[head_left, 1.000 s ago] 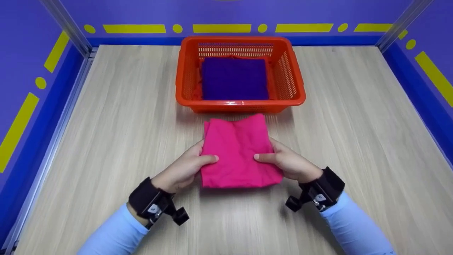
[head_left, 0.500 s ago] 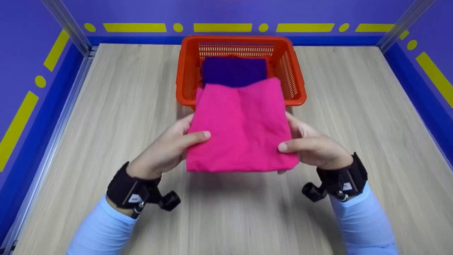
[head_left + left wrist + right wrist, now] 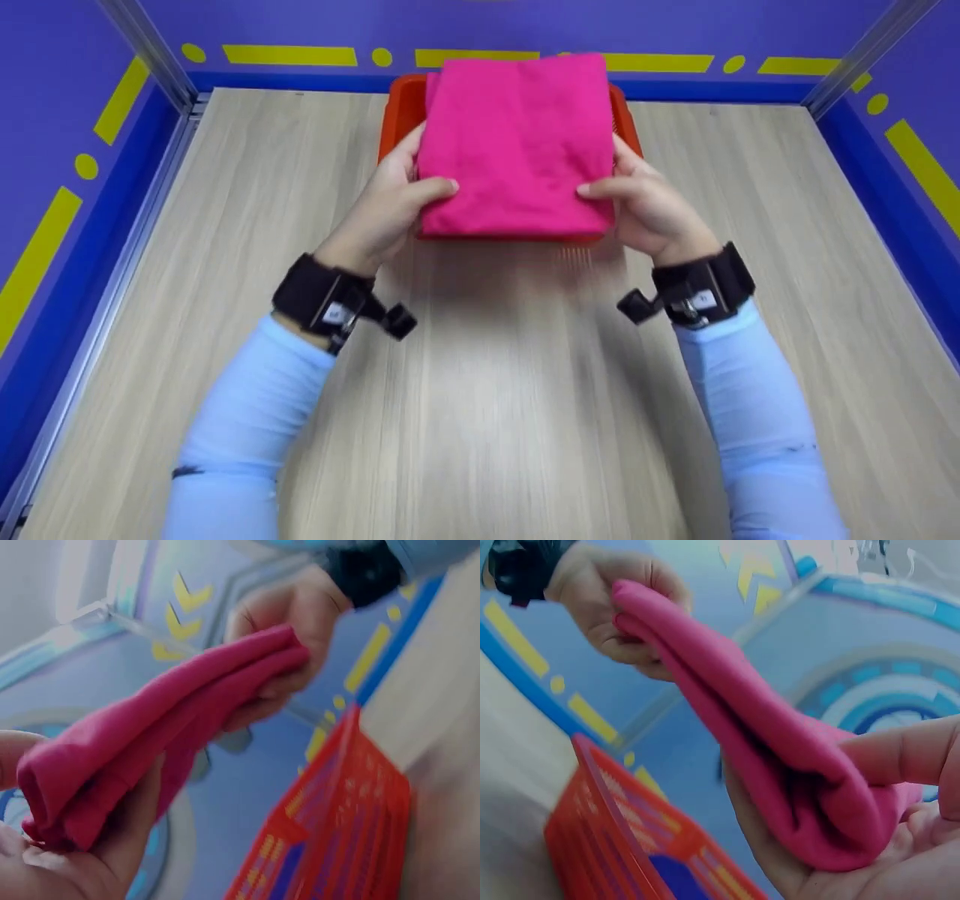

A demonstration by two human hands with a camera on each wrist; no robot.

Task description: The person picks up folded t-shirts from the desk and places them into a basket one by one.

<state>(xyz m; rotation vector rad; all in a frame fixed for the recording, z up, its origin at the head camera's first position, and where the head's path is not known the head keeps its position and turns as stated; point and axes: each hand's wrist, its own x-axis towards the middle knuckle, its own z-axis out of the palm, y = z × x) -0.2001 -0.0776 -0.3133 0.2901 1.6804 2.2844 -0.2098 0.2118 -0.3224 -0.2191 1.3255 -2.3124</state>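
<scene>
A folded pink cloth (image 3: 517,150) is held up between both hands, over the orange-red plastic basket (image 3: 390,124). My left hand (image 3: 390,195) grips its left edge, thumb on top and fingers underneath. On the opposite edge my right hand (image 3: 649,202) pinches it the same way. Both wrist views show the thick folded layers of the cloth (image 3: 165,712) from the side, above the basket (image 3: 615,832). In the head view the cloth hides most of the basket's inside. A bit of dark blue cloth (image 3: 679,877) shows inside the basket in the right wrist view.
The basket stands at the back of a light wood-grain table (image 3: 487,390). Blue-purple panels with yellow marks (image 3: 289,55) rise behind and at both sides. A metal strip (image 3: 142,255) runs along the left table edge.
Both hands have carried the pink cloth forward, from in front of the basket to above it. The folded dark blue cloth inside is now covered from the head view.
</scene>
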